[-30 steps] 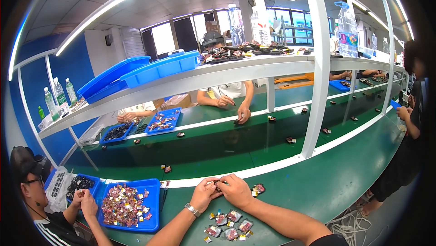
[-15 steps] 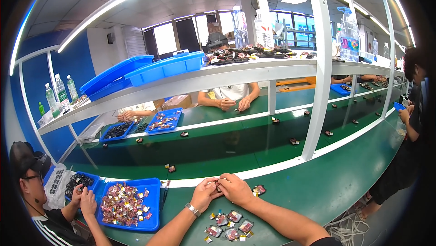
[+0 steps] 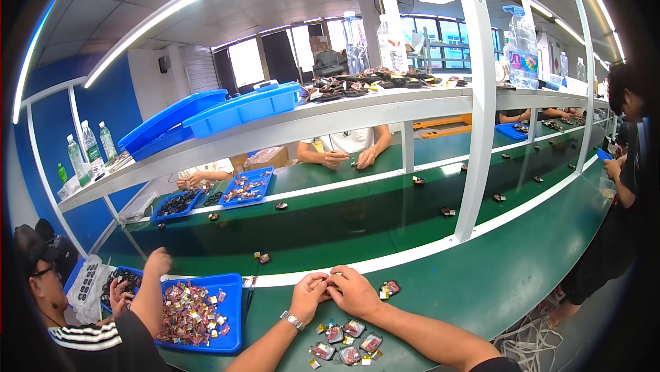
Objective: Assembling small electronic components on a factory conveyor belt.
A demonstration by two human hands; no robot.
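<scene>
In the head view, the left hand (image 3: 307, 295) and the right hand (image 3: 354, 291) meet fingertip to fingertip over the green bench (image 3: 481, 289), just on the near side of the white strip (image 3: 412, 254) that runs along it. Both hands are curled nearly closed, thumbs and forefingers pinched together on something very small between them; what that piece is cannot be told, since the fingers hide it. A metal wristwatch (image 3: 291, 320) sits on the left wrist.

Nearer than the hands, a cluster of small reddish parts in clear trays (image 3: 347, 343) lies on the bench, close under the right forearm. One more small part (image 3: 390, 287) lies just to the right of the right hand, touching nothing else.

Left of the hands, a blue bin (image 3: 230, 317) holds a heap of mixed reddish and yellow pieces. A neighbouring person in a striped shirt (image 3: 89, 337) sits beside that bin, one arm raised over it.

Beyond the white strip lies the conveyor belt (image 3: 330, 234), with a few small parts spaced along it. Above it a white shelf (image 3: 275, 128) carries stacked blue trays (image 3: 227, 107) and, further along, clear bottles (image 3: 368, 42). Behind the belt, other workers sit with their hands (image 3: 347, 159) on the far bench. Another person (image 3: 625, 166) stands at the far right, well apart from the hands.
</scene>
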